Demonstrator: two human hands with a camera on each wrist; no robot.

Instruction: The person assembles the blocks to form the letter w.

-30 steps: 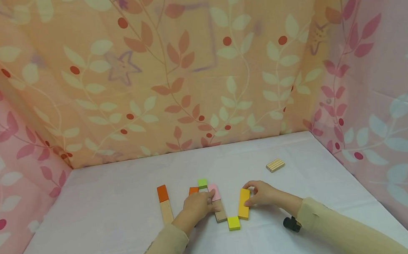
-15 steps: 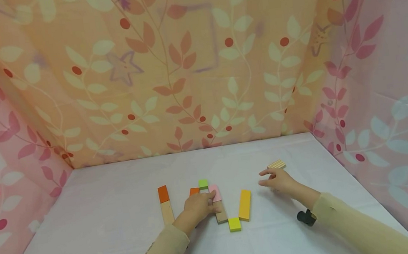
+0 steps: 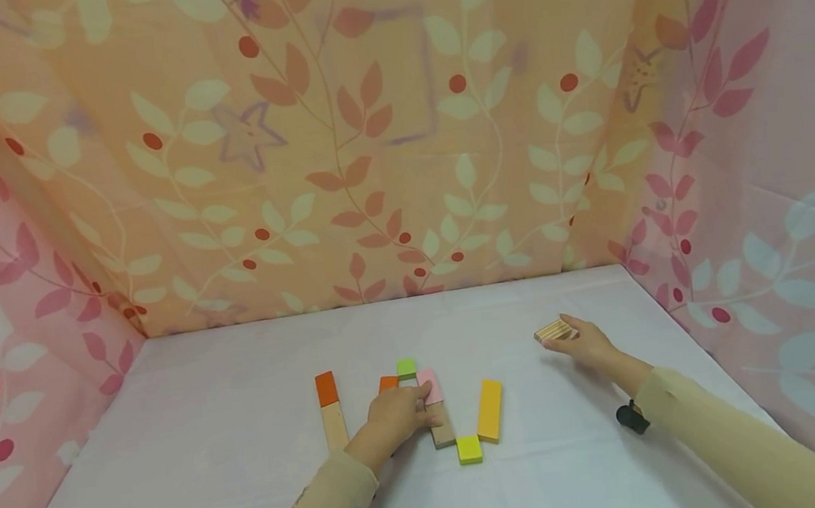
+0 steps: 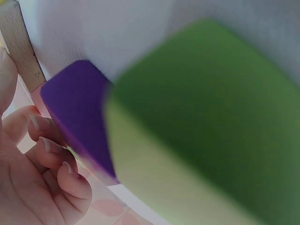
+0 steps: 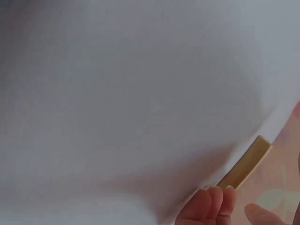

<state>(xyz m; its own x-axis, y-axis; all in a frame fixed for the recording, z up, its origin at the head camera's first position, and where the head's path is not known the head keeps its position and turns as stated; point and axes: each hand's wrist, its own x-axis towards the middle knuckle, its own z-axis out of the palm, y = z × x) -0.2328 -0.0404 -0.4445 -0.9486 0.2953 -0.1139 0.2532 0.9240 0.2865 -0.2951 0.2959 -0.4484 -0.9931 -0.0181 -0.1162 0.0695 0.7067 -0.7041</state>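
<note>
In the head view my left hand (image 3: 394, 416) rests over the row of blocks. Its index finger touches the pink block (image 3: 429, 381), and its thumb lies at the plain wooden block (image 3: 440, 427) below it. The left wrist view shows a purple block (image 4: 77, 101) by my loosely bent fingers, with a blurred green block (image 4: 201, 108) close to the camera. My right hand (image 3: 594, 348) grips the near end of a striped wooden block (image 3: 554, 330) at the back right, thumb on one side, fingers on the other. Only part of that block (image 5: 246, 163) shows in the right wrist view.
A yellow square block (image 3: 469, 450) and a long orange-yellow block (image 3: 489, 411) lie right of the row. A light green block (image 3: 406, 368) sits behind it. At left lies an orange block (image 3: 326, 388) against a wooden one (image 3: 335, 426). Patterned cloth surrounds the white table (image 3: 207, 419).
My right hand has let go of the long orange-yellow block, moved right and back, and taken hold of the striped wooden block. My left hand has stayed in place.
</note>
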